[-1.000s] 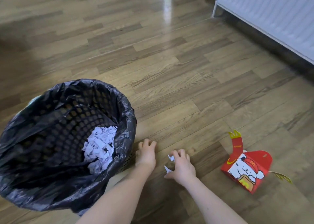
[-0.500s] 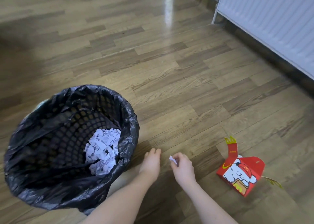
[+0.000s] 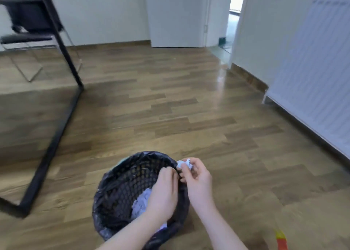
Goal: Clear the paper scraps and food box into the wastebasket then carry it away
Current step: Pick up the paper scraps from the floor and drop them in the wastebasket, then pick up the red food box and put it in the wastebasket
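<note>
The wastebasket [image 3: 117, 189], a black mesh bin lined with a black bag, stands on the floor at bottom centre, with white paper scraps [image 3: 141, 202] inside. My left hand [image 3: 164, 191] is over the bin's right side, fingers curled at the bag's rim; whether it grips the rim is unclear. My right hand [image 3: 197, 179] is just right of the rim, shut on a small crumpled paper scrap [image 3: 184, 164] held at the rim's edge. Only a red and yellow tip of the food box [image 3: 281, 240] shows at the bottom right edge.
A black metal table frame [image 3: 62, 105] runs along the floor at left, with a chair [image 3: 28, 31] behind it. A white radiator [image 3: 312, 79] lines the right wall. A doorway [image 3: 233, 18] opens at the back. Wood floor lies between.
The view has tilted up to show the room. My right hand has lifted the scrap from the floor to the bin's rim. My left hand has moved from the floor onto the bin.
</note>
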Demonstrator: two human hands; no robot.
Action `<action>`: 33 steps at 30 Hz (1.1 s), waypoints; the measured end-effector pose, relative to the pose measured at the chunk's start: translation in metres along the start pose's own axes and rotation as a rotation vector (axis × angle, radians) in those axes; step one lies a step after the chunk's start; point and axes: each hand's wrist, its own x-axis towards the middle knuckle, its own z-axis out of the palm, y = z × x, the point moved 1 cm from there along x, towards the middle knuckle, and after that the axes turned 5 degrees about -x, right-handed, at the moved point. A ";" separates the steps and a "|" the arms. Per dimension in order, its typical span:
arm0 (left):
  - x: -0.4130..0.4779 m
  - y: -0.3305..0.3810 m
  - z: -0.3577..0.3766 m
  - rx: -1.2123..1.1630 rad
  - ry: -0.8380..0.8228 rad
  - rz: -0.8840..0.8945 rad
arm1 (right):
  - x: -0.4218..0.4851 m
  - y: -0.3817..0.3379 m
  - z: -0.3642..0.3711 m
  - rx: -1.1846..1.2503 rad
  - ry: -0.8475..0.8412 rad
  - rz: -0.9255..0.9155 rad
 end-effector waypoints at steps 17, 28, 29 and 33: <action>0.008 0.004 0.001 0.139 -0.091 0.098 | -0.016 0.024 -0.038 -0.241 -0.163 0.012; -0.065 0.028 0.251 0.186 -0.905 0.042 | -0.085 0.173 -0.222 -0.254 0.742 0.788; -0.072 0.026 0.267 0.210 -0.962 0.008 | -0.093 0.183 -0.227 -0.259 0.786 0.850; -0.091 0.018 0.316 0.226 -1.057 -0.089 | -0.121 0.220 -0.242 -0.225 0.859 1.024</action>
